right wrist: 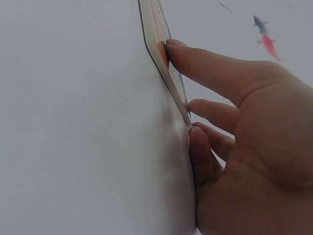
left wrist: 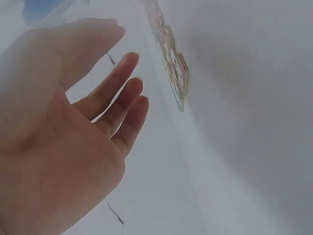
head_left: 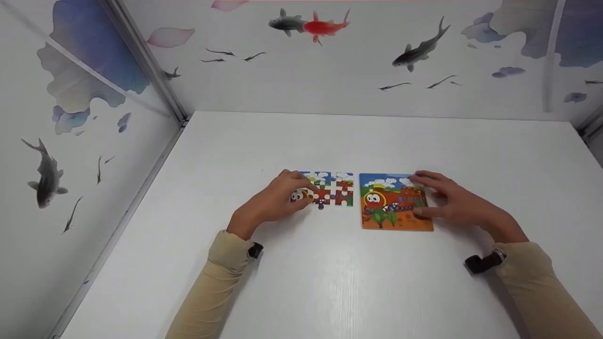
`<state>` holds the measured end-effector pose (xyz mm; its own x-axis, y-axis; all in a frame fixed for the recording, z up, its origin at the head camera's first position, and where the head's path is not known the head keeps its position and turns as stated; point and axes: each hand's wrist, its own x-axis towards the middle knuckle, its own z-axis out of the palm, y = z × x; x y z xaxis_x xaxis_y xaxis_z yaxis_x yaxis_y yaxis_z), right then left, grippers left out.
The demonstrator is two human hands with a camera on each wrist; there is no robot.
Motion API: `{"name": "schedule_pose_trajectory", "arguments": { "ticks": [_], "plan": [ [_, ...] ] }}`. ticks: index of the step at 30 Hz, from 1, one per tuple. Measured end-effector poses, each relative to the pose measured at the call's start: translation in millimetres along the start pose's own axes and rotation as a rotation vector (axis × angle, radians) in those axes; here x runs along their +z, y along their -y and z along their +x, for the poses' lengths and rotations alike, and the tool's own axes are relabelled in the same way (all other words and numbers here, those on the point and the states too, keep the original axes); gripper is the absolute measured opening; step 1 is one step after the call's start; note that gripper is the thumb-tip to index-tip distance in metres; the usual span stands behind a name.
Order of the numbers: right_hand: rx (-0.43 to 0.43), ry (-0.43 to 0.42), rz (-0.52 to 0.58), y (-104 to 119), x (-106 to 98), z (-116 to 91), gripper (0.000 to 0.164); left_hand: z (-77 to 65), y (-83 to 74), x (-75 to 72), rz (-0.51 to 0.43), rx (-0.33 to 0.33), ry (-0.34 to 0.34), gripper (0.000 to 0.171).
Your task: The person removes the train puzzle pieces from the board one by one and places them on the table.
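Pieces (head_left: 343, 190), on the worktop (head_left: 301, 282) left of the board (head_left: 393, 202); left hand (head_left: 280, 197), relaxed, over them, and right hand (head_left: 454, 201), spread, resting on the board's right edge; a careless brush could knock the pieces askew.

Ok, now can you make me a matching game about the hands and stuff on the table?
Column one:
1. left hand
2. right hand
3. sleeves
4. table

Column two:
A. white
B. touching the train picture board
C. tan
D. right by the puzzle pieces

Right pairs: 1-D, 2-B, 3-C, 4-A
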<state>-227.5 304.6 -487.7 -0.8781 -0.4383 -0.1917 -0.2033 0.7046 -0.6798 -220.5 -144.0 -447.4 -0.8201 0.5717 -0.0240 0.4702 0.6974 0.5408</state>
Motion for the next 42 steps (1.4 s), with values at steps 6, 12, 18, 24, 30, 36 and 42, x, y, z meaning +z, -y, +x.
{"name": "schedule_pose_trajectory", "arguments": {
  "ticks": [6, 12, 18, 24, 30, 36, 42],
  "plan": [
    [0.003, -0.001, -0.009, 1.6, 0.4, -0.3, 0.085, 11.2, -19.4, 10.4, 0.006, 0.082, 0.017, 0.028],
    [-0.013, -0.002, 0.009, 2.0, -1.0, -1.7, 0.071, 22.4, -39.6, 26.8, 0.060, 0.141, 0.062, 0.029],
    [-0.050, 0.002, 0.034, 0.8, -2.3, -1.8, 0.062, 31.6, -59.4, 41.6, 0.128, 0.187, 0.105, 0.030],
    [-0.037, 0.003, 0.022, -0.6, -3.0, -1.7, 0.061, 45.0, -81.4, 52.1, 0.177, 0.231, 0.084, 0.034],
    [-0.054, 0.007, 0.026, -2.4, -2.9, -2.2, 0.061, 62.7, -100.7, 64.9, 0.248, 0.268, 0.104, 0.035],
    [-0.074, 0.005, 0.025, -2.4, -3.1, -2.9, 0.060, 78.7, -112.9, 76.7, 0.287, 0.255, 0.142, 0.037],
    [-0.100, -0.001, 0.018, -3.4, -3.1, -2.9, 0.060, 88.2, -120.9, 84.6, 0.274, 0.238, 0.171, 0.056]
  ]
}}
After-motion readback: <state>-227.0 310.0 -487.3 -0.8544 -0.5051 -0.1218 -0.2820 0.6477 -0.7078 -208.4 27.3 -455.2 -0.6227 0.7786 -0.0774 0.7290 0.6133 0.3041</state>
